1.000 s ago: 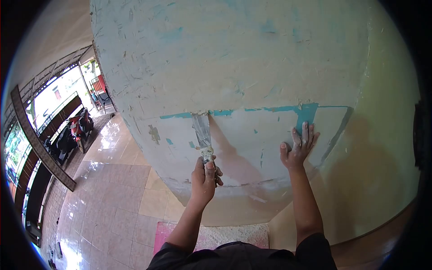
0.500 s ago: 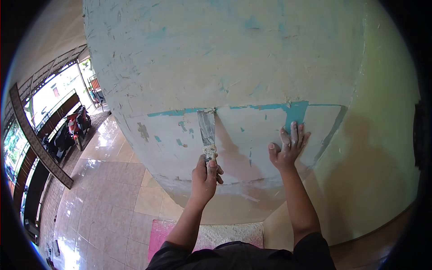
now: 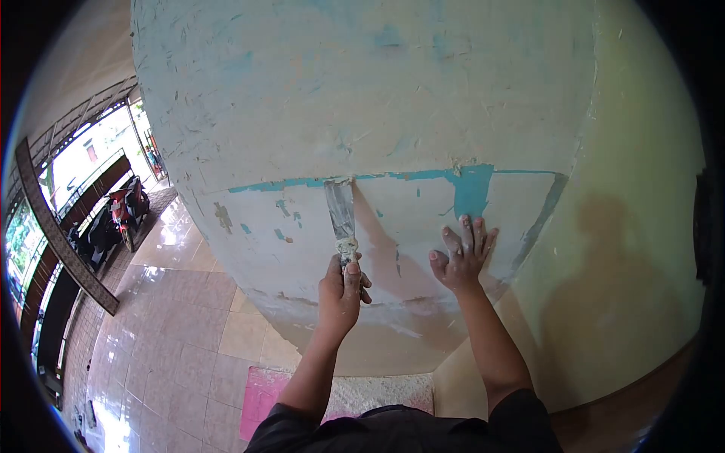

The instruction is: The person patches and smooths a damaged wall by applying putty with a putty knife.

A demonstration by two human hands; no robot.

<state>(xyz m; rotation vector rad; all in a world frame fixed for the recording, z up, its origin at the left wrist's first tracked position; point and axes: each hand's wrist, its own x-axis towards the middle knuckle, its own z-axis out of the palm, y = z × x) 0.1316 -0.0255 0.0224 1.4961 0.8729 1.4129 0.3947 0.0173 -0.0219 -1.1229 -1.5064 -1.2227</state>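
Note:
My left hand [image 3: 341, 293] is wrapped around the handle of a putty knife [image 3: 341, 215], blade pointing up. The blade is smeared grey, and pale residue cakes its neck. Its tip meets the wall [image 3: 362, 113] at a thin teal strip [image 3: 276, 185], where a bit of crumbly material sits on the edge. To the right, my right hand [image 3: 462, 257] lies against the white lower wall with fingers spread, holding nothing. Its fingertips are just below a wider teal patch [image 3: 472, 192]. Whitish dust coats the fingers of both hands.
A yellowish wall [image 3: 634, 151] meets this one at the right. Below lies a pink sheet [image 3: 260, 389] covered with pale debris. Glossy floor tiles [image 3: 170, 317] stretch left toward a post [image 3: 68, 234] and a parked red motorbike [image 3: 124, 211].
The view has shifted, so the wall sits further left. Against the wall, the putty knife has moved slightly right along the teal strip. My right hand has slid down off the teal patch.

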